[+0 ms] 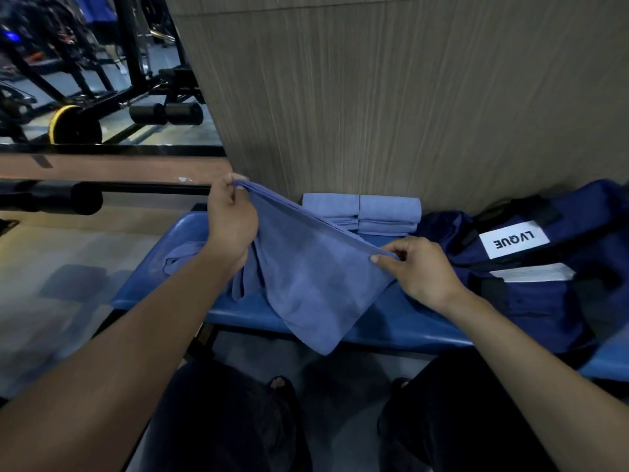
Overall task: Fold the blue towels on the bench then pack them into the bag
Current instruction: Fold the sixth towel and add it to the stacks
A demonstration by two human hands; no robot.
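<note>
Dark trousers (238, 420) fill the bottom of the view, where the person stands right up against the blue surface (391, 318), with a sandalled foot (279, 383) showing between the legs. Both bare forearms reach forward over it.

Held up between the two hands is a blue towel (306, 274), doubled over so that its top edge runs as a taut line from upper left down to the right. The left hand (231, 223) pinches the higher corner between thumb and curled fingers, raised well above the surface. The right hand (418, 267) pinches the lower corner, thumb on top and fingers tucked beneath, just above the surface. The towel's body hangs down from that edge, and its bottom corner drapes past the near rim of the surface.

Under the left wrist, another blue towel (183, 257) lies loose and rumpled on the surface. Farther back, against the wood-grain wall panel (408, 97), two stacks of folded towels (360, 212) sit side by side, touching each other.

To the right rests a dark navy bag (544, 267), on the surface, with a white label (514, 241) reading "LVQUE" upside down from here. Gym equipment (85, 80) with black frames and a yellow-rimmed weight plate (73, 126) stands beyond, at upper left.
</note>
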